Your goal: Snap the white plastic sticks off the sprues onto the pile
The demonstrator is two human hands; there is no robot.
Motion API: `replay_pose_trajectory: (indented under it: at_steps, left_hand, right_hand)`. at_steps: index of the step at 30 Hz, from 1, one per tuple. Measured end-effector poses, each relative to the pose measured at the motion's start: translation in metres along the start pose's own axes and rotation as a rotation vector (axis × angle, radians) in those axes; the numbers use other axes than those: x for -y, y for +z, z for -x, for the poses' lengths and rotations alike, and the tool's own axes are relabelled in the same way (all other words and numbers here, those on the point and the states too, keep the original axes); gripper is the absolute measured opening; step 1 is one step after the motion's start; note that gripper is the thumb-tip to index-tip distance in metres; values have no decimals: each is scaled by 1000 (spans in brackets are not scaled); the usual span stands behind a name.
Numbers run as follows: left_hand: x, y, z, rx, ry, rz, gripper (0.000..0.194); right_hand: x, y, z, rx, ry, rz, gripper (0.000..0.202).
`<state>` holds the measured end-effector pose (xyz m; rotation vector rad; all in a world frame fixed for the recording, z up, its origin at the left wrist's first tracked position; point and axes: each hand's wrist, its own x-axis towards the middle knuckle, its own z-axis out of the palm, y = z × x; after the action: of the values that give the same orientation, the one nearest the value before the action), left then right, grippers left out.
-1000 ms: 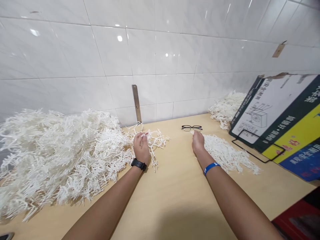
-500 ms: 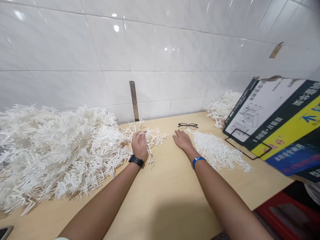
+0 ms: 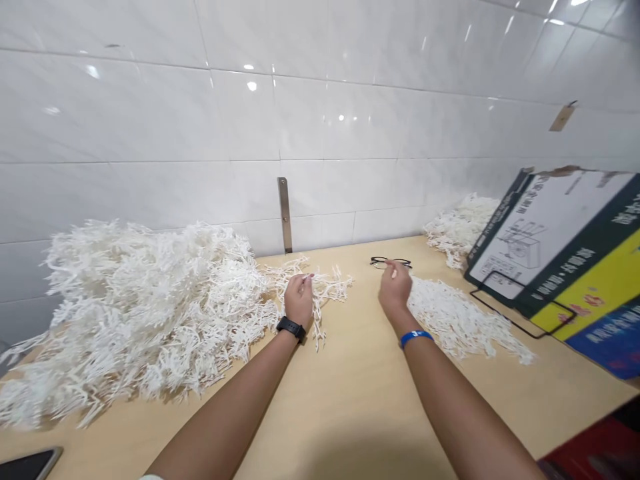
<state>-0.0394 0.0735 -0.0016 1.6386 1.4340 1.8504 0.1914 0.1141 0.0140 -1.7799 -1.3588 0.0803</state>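
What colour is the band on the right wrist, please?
The wristband is blue, clearest in the head view.

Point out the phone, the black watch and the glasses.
Phone (image 3: 29, 465): head view, on its dark screen.
Black watch (image 3: 291, 327): head view, on its band at the left wrist.
Glasses (image 3: 379, 263): head view, on the lens at the picture's left.

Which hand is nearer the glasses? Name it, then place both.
Right. The right hand is just in front of the glasses; the left hand is farther off to their left, among loose white strands.
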Motion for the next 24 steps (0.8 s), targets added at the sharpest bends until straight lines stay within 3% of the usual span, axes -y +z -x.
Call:
replay_pose_trajectory:
  at_steps: [1, 3, 4, 7, 10, 12, 16, 20, 24]
  left_hand:
    - [1, 0, -1, -1, -8, 12, 20]
    - [2, 1, -2, -8, -34, 31, 17]
    - [2, 1, -2, -12, -48, 33, 15]
    - [2, 1, -2, -8, -73, 29, 15]
    - [3, 2, -1, 18, -43, 16, 15]
    - [4, 3, 0, 33, 6, -15, 15]
    - [2, 4, 2, 53, 56, -90, 18]
    - [1, 2, 3, 79, 34, -149, 36]
    - [4, 3, 4, 213, -35, -221, 37]
  right_hand:
    - [10, -4, 4, -109, -72, -163, 46]
    - [31, -8, 17, -136, -160, -442, 38]
    - [40, -9, 27, -64, -163, -503, 36]
    - [58, -3, 60, 373, -265, -428, 34]
    - [56, 8, 84, 589, -398, -226, 33]
    - [48, 14, 88, 594, -439, -163, 29]
    - [36, 18, 80, 607, -411, -251, 26]
    - [33, 12, 78, 668, -459, -292, 25]
    - [40, 3, 85, 565, -546, -302, 23]
